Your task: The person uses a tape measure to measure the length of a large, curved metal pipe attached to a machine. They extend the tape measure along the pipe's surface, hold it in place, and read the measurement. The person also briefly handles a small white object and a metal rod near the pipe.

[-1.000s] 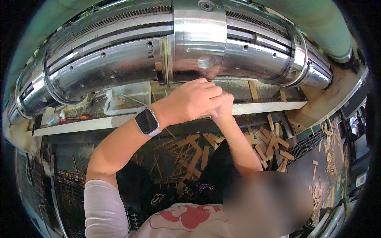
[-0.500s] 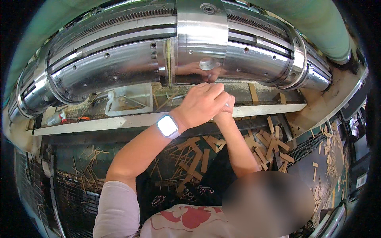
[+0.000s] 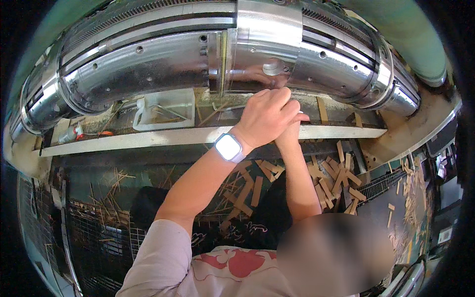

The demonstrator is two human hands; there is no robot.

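Observation:
My left hand, with a watch on its wrist, is closed with its knuckles up. Just beneath and to the right, my right hand is closed too, partly covered by the left. A small pale, shiny bit shows between the fingers; most of whatever they grip is hidden. Both hands are close in front of the shiny metal cylinder, below the round hole in its wide smooth band. Whether the gripped thing touches the cylinder, I cannot tell.
Beneath the cylinder runs a dusty ledge with a pale front rail. A cut-open white plastic jug there holds thin rods. An orange-tipped bottle lies at left. Wooden strips and offcuts litter the area below; green pipes flank above.
The view has shifted, so the cylinder sits further right and higher. Both hands remain together, and their grip has turned slightly, with a right-hand digit now pointing out to the right.

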